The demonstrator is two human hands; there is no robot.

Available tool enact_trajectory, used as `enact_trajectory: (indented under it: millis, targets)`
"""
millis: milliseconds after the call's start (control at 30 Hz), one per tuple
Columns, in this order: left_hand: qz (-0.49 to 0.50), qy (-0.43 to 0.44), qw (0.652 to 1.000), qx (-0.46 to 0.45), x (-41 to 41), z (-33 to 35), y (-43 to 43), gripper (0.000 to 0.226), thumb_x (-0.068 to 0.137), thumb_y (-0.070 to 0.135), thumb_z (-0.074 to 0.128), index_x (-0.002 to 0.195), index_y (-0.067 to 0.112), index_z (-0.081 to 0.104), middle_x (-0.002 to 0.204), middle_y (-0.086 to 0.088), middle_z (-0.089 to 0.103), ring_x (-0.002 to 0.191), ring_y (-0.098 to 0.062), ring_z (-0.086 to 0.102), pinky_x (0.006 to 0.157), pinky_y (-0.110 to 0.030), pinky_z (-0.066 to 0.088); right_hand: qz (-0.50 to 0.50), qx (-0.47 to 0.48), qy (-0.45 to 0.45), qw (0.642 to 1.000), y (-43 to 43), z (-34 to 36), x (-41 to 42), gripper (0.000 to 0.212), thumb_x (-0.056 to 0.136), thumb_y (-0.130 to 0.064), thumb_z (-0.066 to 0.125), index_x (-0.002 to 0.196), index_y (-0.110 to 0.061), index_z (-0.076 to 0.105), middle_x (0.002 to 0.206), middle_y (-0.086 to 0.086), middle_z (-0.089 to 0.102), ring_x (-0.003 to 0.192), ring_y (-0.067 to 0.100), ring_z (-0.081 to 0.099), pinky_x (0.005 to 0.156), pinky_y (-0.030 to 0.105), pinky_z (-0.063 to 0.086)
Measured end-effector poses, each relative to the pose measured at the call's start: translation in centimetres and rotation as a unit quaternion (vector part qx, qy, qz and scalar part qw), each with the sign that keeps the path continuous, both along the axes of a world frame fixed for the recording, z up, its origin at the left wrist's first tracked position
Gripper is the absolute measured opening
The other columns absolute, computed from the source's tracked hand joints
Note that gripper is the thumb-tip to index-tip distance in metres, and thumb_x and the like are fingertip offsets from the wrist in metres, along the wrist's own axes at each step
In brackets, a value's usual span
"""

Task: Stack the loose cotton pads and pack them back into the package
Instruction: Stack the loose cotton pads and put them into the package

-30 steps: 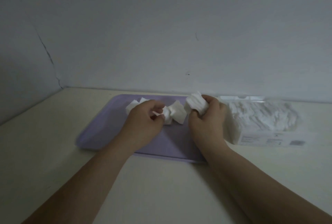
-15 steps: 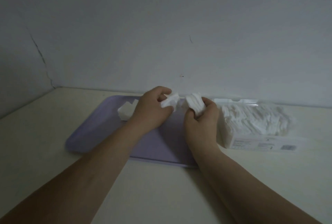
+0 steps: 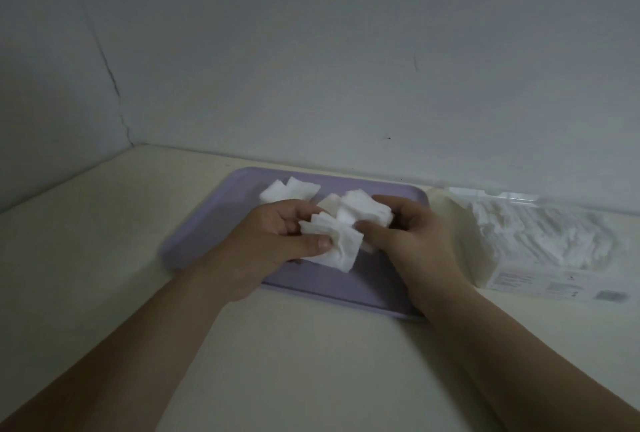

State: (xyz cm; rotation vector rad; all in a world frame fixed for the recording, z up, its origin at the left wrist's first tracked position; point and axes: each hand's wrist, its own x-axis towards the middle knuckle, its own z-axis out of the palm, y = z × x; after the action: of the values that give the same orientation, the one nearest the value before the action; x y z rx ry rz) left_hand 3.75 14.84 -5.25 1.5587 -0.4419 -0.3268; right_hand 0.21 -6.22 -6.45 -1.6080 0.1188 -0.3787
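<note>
My left hand (image 3: pixel 277 241) pinches a few white cotton pads (image 3: pixel 334 244) between thumb and fingers, just above the purple tray (image 3: pixel 207 223). My right hand (image 3: pixel 412 241) grips a small stack of pads (image 3: pixel 367 211) that touches the left hand's pads. More loose pads (image 3: pixel 289 189) lie at the back of the tray. The clear package (image 3: pixel 540 244), filled with white pads, lies on the table right of the tray, its near end behind my right hand.
The tray and package sit on a cream table (image 3: pixel 104 258) pushed against a grey wall (image 3: pixel 311 50). The wall corner stands at the back left.
Both hands have come lower and nearer to me over the tray. My left hand has brought its pads against the stack in my right hand.
</note>
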Motion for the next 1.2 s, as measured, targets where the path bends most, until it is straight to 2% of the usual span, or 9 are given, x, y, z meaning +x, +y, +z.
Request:
enact_trajectory:
  millis: [100,167,267,500,700,833,900,1033,1200]
  targets:
    - [-0.008,0.008,1.0,-0.013,0.1,-0.2,-0.2,0.024,0.075,0.012,0.08,0.099,0.013,0.074,0.095,-0.007,0.079,0.088,-0.015,0.072,0.073,-0.023,0.057,0.058,0.0,0.005,0.998,0.3,0.0,-0.2,0.033,0.073,0.004,0.086,0.098,-0.015,0.078,0.097,0.004,0.082,0.085,0.013,0.074,0.084,0.031,0.062]
    - [0.019,-0.007,1.0,0.01,0.1,-0.3,-0.3,0.017,0.08,0.011,0.08,0.095,0.016,0.073,0.089,-0.003,0.078,0.082,-0.013,0.069,0.065,-0.021,0.054,0.064,-0.009,0.002,0.998,0.3,0.0,-0.2,0.036,0.073,0.008,0.084,0.096,-0.019,0.078,0.094,0.0,0.082,0.083,0.01,0.073,0.081,0.027,0.062]
    - [0.045,-0.026,0.998,0.031,0.2,-0.5,-0.3,0.017,0.086,0.006,0.078,0.089,0.021,0.074,0.087,-0.003,0.073,0.081,-0.014,0.062,0.061,-0.019,0.051,0.06,-0.007,-0.001,0.998,0.3,-0.3,0.0,0.043,0.073,0.013,0.081,0.104,-0.016,0.077,0.096,0.001,0.082,0.084,0.011,0.074,0.083,0.031,0.062]
    - [0.072,-0.034,0.997,0.024,0.2,-0.7,-0.4,0.019,0.08,0.015,0.085,0.082,0.033,0.079,0.088,-0.008,0.066,0.077,-0.016,0.054,0.06,-0.02,0.045,0.088,0.0,-0.004,0.996,0.1,-0.6,0.1,0.046,0.077,0.008,0.082,0.119,-0.007,0.073,0.108,0.005,0.08,0.104,0.021,0.076,0.094,0.038,0.061]
    - [0.078,-0.052,0.995,0.024,0.1,-0.7,-0.4,0.011,0.084,0.017,0.082,0.083,0.027,0.078,0.081,-0.006,0.065,0.066,-0.011,0.048,0.057,-0.02,0.04,0.121,0.039,-0.003,0.992,0.5,-0.1,-0.3,0.037,0.086,0.009,0.074,0.12,-0.003,0.071,0.109,0.01,0.08,0.09,0.013,0.073,0.075,0.019,0.058]
    - [0.099,-0.054,0.993,0.017,0.0,-0.7,-0.6,0.01,0.084,0.013,0.082,0.084,0.02,0.076,0.076,0.0,0.067,0.061,-0.007,0.05,0.056,-0.018,0.041,0.134,0.058,0.006,0.989,0.5,0.6,-0.5,0.02,0.091,-0.005,0.07,0.108,-0.013,0.076,0.096,0.002,0.079,0.081,0.012,0.066,0.067,0.025,0.051]
    - [0.121,-0.056,0.991,0.018,0.1,-0.8,-0.7,0.01,0.085,0.013,0.082,0.086,0.017,0.074,0.071,0.003,0.065,0.059,-0.007,0.049,0.056,-0.019,0.04,0.164,0.051,0.004,0.985,0.5,0.8,-0.8,0.018,0.09,-0.014,0.073,0.108,-0.015,0.076,0.093,-0.002,0.078,0.078,0.007,0.066,0.063,0.019,0.048]
    - [0.156,-0.051,0.986,0.016,0.3,-1.1,-0.7,0.019,0.08,0.02,0.087,0.09,0.017,0.072,0.075,-0.004,0.063,0.064,-0.015,0.048,0.059,-0.031,0.04,0.154,0.062,-0.002,0.986,0.7,0.7,-0.7,0.031,0.087,0.0,0.075,0.118,-0.004,0.071,0.095,0.004,0.079,0.073,0.003,0.07,0.059,0.012,0.05]
    - [0.165,-0.058,0.984,0.014,0.3,-1.2,-0.9,0.016,0.081,0.014,0.086,0.089,0.015,0.073,0.066,0.003,0.059,0.056,-0.011,0.046,0.053,-0.023,0.041,0.114,0.05,0.014,0.992,0.6,0.1,-0.3,0.026,0.093,-0.006,0.071,0.119,-0.006,0.071,0.099,0.008,0.079,0.074,0.009,0.068,0.061,0.02,0.052]
